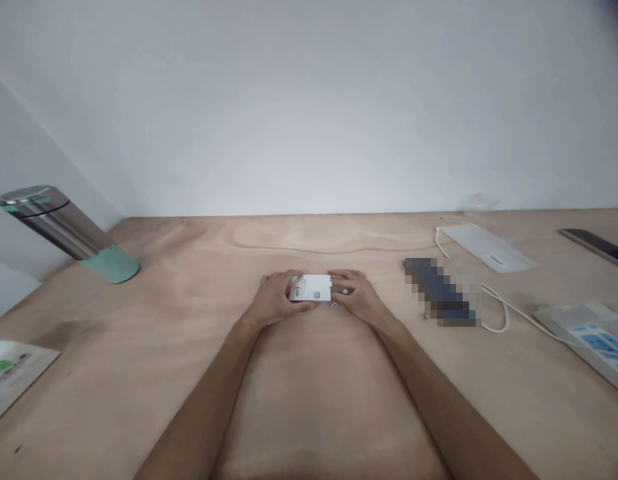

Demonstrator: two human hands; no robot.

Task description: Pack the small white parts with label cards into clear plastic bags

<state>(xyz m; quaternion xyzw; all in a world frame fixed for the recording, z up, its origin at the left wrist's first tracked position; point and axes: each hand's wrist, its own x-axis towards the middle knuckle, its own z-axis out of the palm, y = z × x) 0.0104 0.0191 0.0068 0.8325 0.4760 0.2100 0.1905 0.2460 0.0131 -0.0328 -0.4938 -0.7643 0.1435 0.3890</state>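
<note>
Clasping a flat, printed white box (309, 287) between thumb and fingers of the left hand (276, 298), at mid-table (313, 400) on grained wood. Curving the right hand (363, 298) about its right end; cannot tell whether pinching. At left, with a smooth steel bottle (63, 227), green-based; at far right, with a flat, translucent sleeve (481, 241).
</note>
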